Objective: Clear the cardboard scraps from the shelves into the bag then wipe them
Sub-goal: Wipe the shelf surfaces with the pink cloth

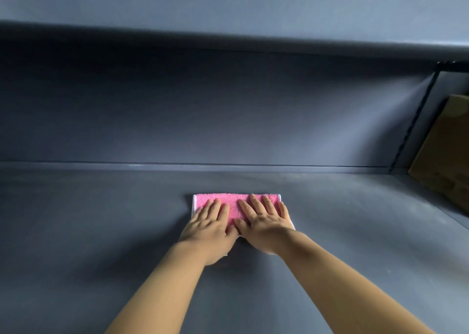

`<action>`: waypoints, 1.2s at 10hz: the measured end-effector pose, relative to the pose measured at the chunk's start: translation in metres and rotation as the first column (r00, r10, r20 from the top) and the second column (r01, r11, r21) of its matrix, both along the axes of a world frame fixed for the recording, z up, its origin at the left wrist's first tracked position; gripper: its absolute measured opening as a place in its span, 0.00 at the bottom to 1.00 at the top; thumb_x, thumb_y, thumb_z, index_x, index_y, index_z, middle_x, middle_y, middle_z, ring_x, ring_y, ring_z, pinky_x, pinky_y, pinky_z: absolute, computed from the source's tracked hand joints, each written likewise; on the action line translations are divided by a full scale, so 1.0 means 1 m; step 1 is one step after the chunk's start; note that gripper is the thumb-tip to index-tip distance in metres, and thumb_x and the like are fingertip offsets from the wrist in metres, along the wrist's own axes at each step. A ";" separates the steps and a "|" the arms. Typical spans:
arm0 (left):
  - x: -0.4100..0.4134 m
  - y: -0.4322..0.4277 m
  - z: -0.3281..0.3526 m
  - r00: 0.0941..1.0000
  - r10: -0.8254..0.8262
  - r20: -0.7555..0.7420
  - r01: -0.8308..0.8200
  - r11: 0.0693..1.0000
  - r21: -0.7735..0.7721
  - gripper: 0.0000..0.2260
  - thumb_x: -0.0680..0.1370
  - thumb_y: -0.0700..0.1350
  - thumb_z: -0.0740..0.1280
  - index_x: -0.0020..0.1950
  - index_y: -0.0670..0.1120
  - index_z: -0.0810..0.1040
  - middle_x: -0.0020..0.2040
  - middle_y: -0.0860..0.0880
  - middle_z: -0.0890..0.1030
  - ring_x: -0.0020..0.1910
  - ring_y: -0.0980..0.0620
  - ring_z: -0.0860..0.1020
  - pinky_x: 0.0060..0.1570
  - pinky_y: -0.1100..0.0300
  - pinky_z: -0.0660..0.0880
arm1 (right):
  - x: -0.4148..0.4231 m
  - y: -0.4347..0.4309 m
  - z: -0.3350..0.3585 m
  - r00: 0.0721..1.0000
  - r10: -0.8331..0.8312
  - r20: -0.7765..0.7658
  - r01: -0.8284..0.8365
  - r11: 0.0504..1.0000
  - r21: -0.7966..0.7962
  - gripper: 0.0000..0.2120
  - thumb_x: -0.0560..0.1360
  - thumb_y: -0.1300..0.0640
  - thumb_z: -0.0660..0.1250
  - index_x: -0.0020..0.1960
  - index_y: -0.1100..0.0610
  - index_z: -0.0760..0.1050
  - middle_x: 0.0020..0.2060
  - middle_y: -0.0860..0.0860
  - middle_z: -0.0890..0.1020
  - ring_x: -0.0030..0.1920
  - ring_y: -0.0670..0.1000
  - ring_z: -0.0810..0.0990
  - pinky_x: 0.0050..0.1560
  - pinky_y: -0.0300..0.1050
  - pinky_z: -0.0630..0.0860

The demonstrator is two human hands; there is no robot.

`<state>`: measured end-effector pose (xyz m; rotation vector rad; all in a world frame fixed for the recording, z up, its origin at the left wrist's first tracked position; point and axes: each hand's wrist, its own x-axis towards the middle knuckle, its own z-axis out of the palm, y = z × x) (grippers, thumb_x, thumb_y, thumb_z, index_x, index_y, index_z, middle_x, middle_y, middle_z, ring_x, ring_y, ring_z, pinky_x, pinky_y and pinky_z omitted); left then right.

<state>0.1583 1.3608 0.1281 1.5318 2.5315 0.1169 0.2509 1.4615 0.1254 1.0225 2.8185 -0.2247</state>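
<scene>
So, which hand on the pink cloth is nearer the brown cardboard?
The right hand, flat on the right half of the cloth, toward the cardboard; the left hand presses the left half, farther away.

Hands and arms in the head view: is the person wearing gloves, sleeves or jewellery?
Nothing worn shows: the left hand and right hand are bare, without gloves, rings or watch, and both forearms are uncovered to the picture's edge.
</scene>
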 end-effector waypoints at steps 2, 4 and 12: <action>-0.009 0.013 -0.002 1.000 -0.009 -0.005 0.009 1.000 0.011 0.26 0.81 0.54 0.44 0.76 0.47 0.41 0.77 0.48 0.39 0.76 0.53 0.38 0.72 0.59 0.36 | -0.006 0.010 0.000 1.000 -0.005 -0.006 0.005 1.000 0.003 0.28 0.78 0.40 0.41 0.75 0.46 0.40 0.76 0.47 0.41 0.75 0.53 0.38 0.72 0.55 0.34; -0.012 0.017 -0.003 1.000 -0.012 -0.006 0.012 1.000 0.017 0.26 0.81 0.53 0.44 0.76 0.47 0.41 0.77 0.48 0.39 0.75 0.53 0.38 0.71 0.59 0.36 | -0.008 0.015 -0.001 1.000 -0.009 0.002 0.009 1.000 0.015 0.28 0.78 0.40 0.41 0.75 0.46 0.39 0.76 0.47 0.40 0.75 0.53 0.37 0.71 0.55 0.34; 0.020 -0.042 -0.003 0.999 -0.046 0.024 0.045 0.999 0.030 0.26 0.82 0.53 0.44 0.76 0.46 0.40 0.77 0.48 0.39 0.75 0.52 0.37 0.70 0.60 0.34 | 0.028 -0.038 0.000 1.000 0.008 0.026 -0.008 1.000 0.011 0.28 0.79 0.40 0.39 0.75 0.46 0.36 0.75 0.47 0.38 0.75 0.52 0.34 0.71 0.54 0.33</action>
